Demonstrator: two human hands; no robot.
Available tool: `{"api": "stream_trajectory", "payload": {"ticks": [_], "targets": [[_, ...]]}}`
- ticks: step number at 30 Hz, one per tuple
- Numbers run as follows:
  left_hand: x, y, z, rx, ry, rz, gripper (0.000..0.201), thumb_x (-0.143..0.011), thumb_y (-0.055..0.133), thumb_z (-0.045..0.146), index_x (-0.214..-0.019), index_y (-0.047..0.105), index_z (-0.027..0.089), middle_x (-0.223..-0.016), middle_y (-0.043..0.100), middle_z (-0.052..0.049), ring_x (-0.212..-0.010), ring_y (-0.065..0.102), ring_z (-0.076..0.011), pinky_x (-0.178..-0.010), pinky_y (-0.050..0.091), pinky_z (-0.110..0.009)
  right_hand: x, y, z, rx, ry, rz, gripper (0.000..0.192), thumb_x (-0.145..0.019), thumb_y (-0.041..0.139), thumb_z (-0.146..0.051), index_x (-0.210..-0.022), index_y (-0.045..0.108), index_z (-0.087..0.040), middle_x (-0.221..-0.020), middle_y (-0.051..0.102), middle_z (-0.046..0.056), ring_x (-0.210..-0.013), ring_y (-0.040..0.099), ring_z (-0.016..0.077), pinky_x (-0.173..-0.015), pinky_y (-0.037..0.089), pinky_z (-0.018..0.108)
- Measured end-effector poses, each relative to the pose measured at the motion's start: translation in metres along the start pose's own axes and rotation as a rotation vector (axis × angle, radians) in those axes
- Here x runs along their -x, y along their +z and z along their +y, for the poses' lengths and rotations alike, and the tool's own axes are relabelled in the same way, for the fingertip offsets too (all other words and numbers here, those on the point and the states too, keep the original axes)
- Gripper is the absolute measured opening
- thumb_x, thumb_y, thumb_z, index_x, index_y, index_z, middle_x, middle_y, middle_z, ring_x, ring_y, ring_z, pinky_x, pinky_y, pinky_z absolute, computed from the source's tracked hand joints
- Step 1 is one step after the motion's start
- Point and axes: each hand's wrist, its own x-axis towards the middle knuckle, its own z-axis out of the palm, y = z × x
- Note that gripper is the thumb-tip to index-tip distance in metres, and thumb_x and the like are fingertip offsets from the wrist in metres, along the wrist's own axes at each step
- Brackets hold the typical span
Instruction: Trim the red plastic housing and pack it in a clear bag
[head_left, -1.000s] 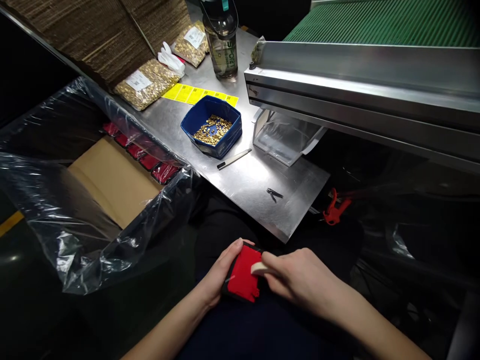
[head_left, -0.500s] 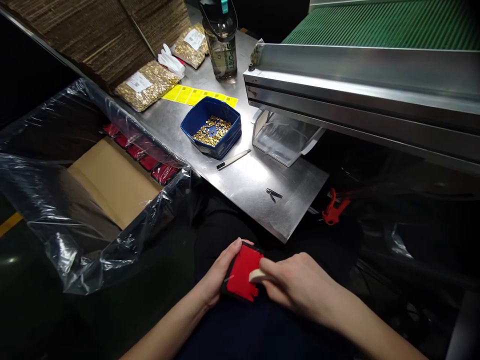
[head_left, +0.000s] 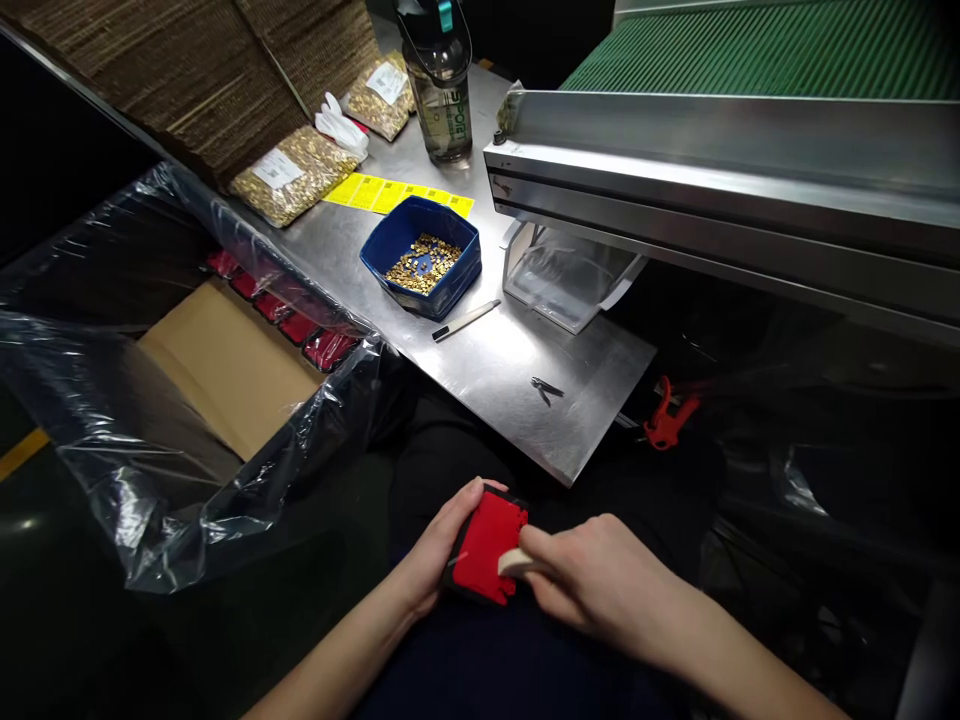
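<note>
My left hand (head_left: 442,550) is closed around the left side of a red and black plastic part (head_left: 484,545), held above my lap with its red face up. In my right hand (head_left: 592,575) is a cream-coloured tool (head_left: 516,563) with a rounded end, gripped between thumb and fingers. That end rests on or just over the red face, near its right edge. Most of the tool is hidden inside the right hand, so its kind does not show. The right fingers are close to the part's notched right side.
On the metal table (head_left: 517,430) are a blue bin (head_left: 457,280) of small brass pieces, a cutter knife (head_left: 466,320), small nippers (head_left: 546,390), a clear tray (head_left: 559,285) and a bottle (head_left: 442,110). Left stands a plastic-lined box (head_left: 232,360); right, a green conveyor (head_left: 765,50).
My right hand has shifted slightly downward, with the cream tool still on or near the red face. The left hand and the part stay almost where they were.
</note>
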Motion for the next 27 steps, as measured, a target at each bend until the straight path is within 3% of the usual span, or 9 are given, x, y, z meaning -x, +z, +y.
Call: {"api": "stream_trajectory", "payload": {"ticks": [27], "targets": [[-0.007, 0.0, 0.002, 0.023, -0.033, 0.001, 0.047, -0.093, 0.064, 0.061, -0.11, 0.07, 0.018, -0.095, 0.075, -0.008, -0.078, 0.069, -0.019, -0.076, 0.056, -0.029, -0.01, 0.004, -0.006, 0.078, 0.024, 0.056, 0.008, -0.102, 0.054, -0.03, -0.098, 0.06, -0.027, -0.073, 0.075, -0.003, -0.059, 0.07, 0.0177, -0.054, 0.021, 0.03]]}}
